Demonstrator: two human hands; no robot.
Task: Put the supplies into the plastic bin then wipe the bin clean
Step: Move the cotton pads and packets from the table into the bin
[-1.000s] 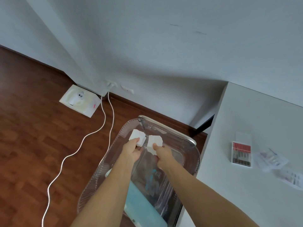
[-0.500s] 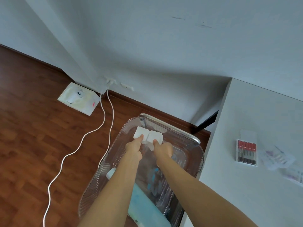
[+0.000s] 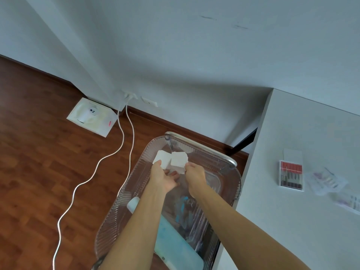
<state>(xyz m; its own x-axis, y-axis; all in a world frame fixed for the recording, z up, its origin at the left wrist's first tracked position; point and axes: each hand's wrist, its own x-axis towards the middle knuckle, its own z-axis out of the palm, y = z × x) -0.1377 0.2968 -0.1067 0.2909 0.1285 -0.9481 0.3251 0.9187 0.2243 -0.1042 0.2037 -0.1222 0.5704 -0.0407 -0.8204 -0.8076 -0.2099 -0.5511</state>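
A clear ribbed plastic bin [image 3: 120,207] with a pale metal handle stands on the floor beside the white table. Inside it lie a light blue flat item [image 3: 175,244] and dark and blue objects [image 3: 184,209]. Over the bin's far end, both my hands hold white pads. My left hand [image 3: 162,177] pinches the left white pad [image 3: 161,157]. The right white pad [image 3: 178,159] is gripped by my right hand [image 3: 195,175]. The two pads overlap slightly at their inner edges.
On the white table [image 3: 292,133] to the right lie a clear case of red-and-black nail drill bits [image 3: 291,175] and clear plastic packets [image 3: 325,181]. Two white cables [image 3: 124,141] run across the wooden floor from a wall socket. A white packaged item [image 3: 92,116] lies near the wall.
My hands have brought the two white pads from apart to together, now overlapping above the bin's far end. The view has shifted slightly.
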